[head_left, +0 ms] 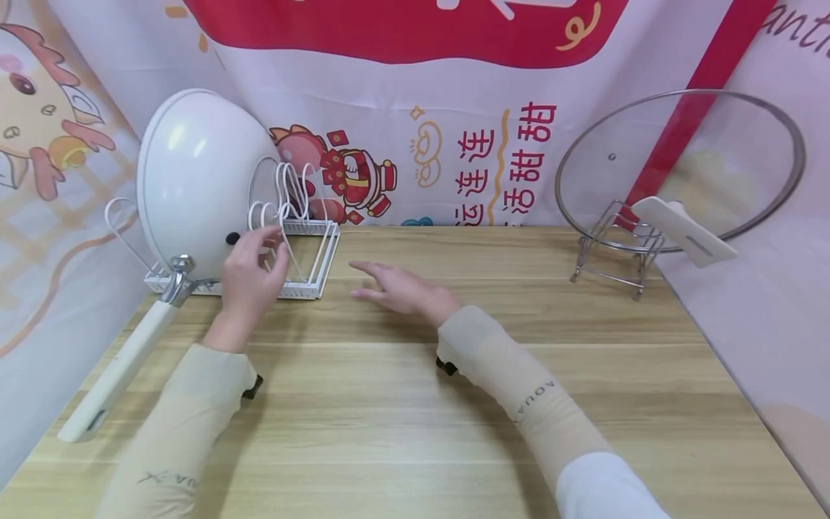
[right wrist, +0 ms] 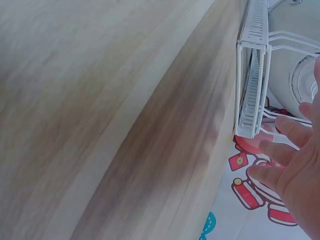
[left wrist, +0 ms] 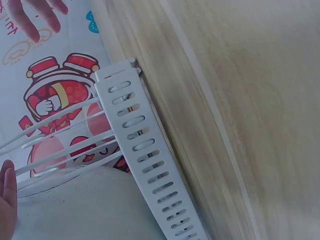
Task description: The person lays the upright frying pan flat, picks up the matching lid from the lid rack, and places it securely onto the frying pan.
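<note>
A white wok (head_left: 201,173) stands on its side in a white dish rack (head_left: 311,290), its underside facing right and its long handle (head_left: 123,367) sloping toward the front left. My left hand (head_left: 253,274) is beside the wok, at the rack's wire dividers (head_left: 293,191). Its fingers are loosely curved, with a gap between thumb and fingers; whether they touch a wire is unclear. In the left wrist view only part of the left hand (left wrist: 7,200) shows. Right of the rack, above the table, my right hand (head_left: 402,288) has outstretched fingers and holds nothing.
At the back right a glass lid (head_left: 674,166) leans upright in a small metal stand (head_left: 609,274), along with a white spatula-like piece (head_left: 684,229). A printed cloth (head_left: 389,94) hangs behind the wooden table (head_left: 415,404).
</note>
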`<state>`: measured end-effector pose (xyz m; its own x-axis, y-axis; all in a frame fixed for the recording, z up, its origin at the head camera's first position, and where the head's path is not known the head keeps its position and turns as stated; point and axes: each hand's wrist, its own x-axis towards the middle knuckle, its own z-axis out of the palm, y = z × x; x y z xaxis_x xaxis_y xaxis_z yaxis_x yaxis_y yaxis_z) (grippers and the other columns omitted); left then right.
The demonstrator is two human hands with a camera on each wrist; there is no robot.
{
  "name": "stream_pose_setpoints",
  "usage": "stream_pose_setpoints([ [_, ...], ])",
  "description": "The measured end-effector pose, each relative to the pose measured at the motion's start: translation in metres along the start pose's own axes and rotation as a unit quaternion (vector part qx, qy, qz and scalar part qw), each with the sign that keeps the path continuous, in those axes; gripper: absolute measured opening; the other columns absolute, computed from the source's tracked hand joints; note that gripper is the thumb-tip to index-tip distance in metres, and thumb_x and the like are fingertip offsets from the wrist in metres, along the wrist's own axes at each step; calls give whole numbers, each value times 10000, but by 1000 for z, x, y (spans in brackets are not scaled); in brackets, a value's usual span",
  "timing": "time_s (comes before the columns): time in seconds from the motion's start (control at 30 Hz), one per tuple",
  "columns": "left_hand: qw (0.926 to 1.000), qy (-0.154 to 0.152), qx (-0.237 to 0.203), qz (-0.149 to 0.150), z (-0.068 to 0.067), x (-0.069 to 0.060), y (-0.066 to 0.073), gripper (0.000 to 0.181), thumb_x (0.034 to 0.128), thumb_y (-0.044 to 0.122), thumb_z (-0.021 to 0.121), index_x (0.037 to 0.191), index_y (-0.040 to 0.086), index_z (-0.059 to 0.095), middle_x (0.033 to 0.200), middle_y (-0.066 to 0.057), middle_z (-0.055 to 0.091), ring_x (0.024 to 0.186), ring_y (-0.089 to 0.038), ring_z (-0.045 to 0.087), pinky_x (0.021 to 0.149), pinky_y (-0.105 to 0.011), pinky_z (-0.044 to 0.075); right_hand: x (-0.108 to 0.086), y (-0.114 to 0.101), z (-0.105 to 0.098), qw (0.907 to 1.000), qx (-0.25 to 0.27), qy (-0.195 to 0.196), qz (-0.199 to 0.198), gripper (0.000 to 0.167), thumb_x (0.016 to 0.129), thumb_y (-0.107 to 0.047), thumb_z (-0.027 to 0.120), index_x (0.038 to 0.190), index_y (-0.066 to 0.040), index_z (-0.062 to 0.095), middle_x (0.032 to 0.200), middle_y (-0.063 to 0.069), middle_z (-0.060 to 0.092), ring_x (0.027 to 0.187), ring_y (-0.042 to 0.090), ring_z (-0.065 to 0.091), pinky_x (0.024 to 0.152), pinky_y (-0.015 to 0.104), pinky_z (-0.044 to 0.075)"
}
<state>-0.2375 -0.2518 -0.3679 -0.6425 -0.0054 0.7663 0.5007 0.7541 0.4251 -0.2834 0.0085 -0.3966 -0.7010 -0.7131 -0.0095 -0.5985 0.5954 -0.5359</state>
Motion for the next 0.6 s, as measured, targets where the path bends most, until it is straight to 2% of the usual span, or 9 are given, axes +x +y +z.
stream_pose_setpoints([
  [0.17, 9993, 32, -193, -328, 3, 0, 1, 294, 952, -18, 636, 1244, -56, 650, 1111, -208, 701, 959, -340, 682, 800, -458, 600, 4, -9, 2, 9999, 95, -51, -12, 737, 1031, -607, 445, 1643, -255, 234, 1656, 61, 301, 1495, 243, 321, 1228, 384, 242],
  [0.27, 9980, 64, -363, -514, 5, -2, 0, 327, 947, -31, 645, 1274, -39, 647, 1099, -196, 711, 961, -328, 690, 822, -311, 600, 8, -13, 4, 9998, 157, -80, -8, 726, 1033, -605, 442, 1641, -264, 240, 1658, 52, 299, 1499, 237, 313, 1229, 387, 241],
  [0.4, 9960, 235, -570, -640, 9, -4, -2, 336, 931, -65, 657, 1267, -49, 647, 1103, -208, 704, 963, -339, 694, 817, -119, 539, 13, -16, 7, 9997, 229, -84, -26, 719, 1034, -601, 446, 1640, -269, 247, 1655, 40, 308, 1493, 227, 324, 1226, 377, 247],
  [0.6, 9931, 466, -782, -734, 16, -2, 0, 338, 924, -78, 652, 1262, -65, 638, 1122, -220, 692, 959, -362, 690, 810, -97, 524, 20, -19, 14, 9986, 503, 149, -117, 654, 1052, -555, 456, 1623, -275, 304, 1629, -1, 363, 1459, 182, 383, 1213, 319, 264],
])
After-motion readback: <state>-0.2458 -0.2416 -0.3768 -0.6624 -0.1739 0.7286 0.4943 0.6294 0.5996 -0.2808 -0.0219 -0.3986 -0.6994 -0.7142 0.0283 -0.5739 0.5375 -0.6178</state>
